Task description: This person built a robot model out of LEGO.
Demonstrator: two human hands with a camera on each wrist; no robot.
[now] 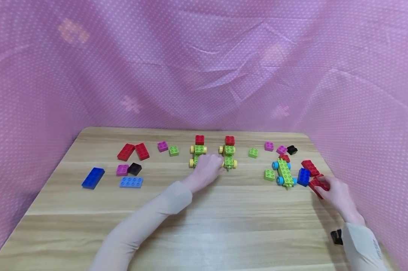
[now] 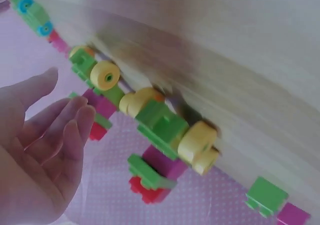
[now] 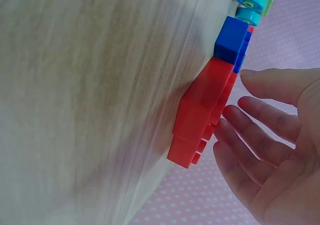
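Hands lay apart on a wooden surface (image 1: 224, 210) strewn with toy bricks. The left hand (image 1: 209, 169), fingers relaxed and holding nothing, sat between two green cars with yellow wheels (image 1: 229, 156), just beside them; whether it touched either was hard to tell. The right hand (image 1: 337, 195), near the surface's right edge, had straight, released fingers at a red brick (image 1: 318, 184), apparently touching it. A blue brick (image 1: 303, 176) stood just beside the red one.
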